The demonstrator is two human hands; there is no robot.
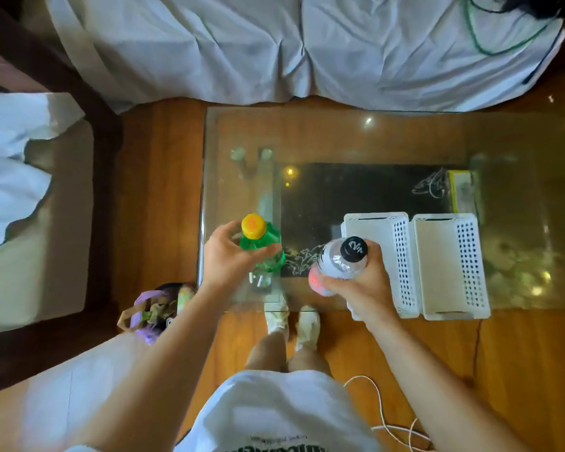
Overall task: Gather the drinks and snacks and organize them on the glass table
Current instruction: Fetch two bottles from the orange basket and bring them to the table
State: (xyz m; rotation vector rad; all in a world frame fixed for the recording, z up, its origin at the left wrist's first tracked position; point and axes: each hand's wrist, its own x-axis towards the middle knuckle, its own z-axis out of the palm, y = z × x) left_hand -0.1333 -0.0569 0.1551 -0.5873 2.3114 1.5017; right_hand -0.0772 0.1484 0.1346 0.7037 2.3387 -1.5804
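Left hand: your left hand (234, 254) curls around a green plastic bottle (265, 247) with a yellow-orange cap, held upright over the near left corner of the glass table (356, 138).
Right hand: your right hand (361, 288) grips a clear bottle (341, 264) with a black cap and a pale label with a red patch, tilted, over the table's near edge just left of the baskets.
Table edges: the glass top is a clear rectangle with a hard, straight rim; the left edge runs just beside your left hand, the near edge lies over your feet (294, 318).
Baskets: two white perforated plastic baskets (416, 265) sit side by side, touching, at the near edge toward the right.
Open room: bare glass spreads across the far half and the right end.
Under the glass: a dark shelf (356, 194) shows through.
Floor: glossy wood (159, 190); a white cable (382, 409) loops near right.
Bag: a purple bag (150, 313) sits on the floor near the table's near left corner.
Far side: rumpled white sheet (274, 50) meets the far edge.
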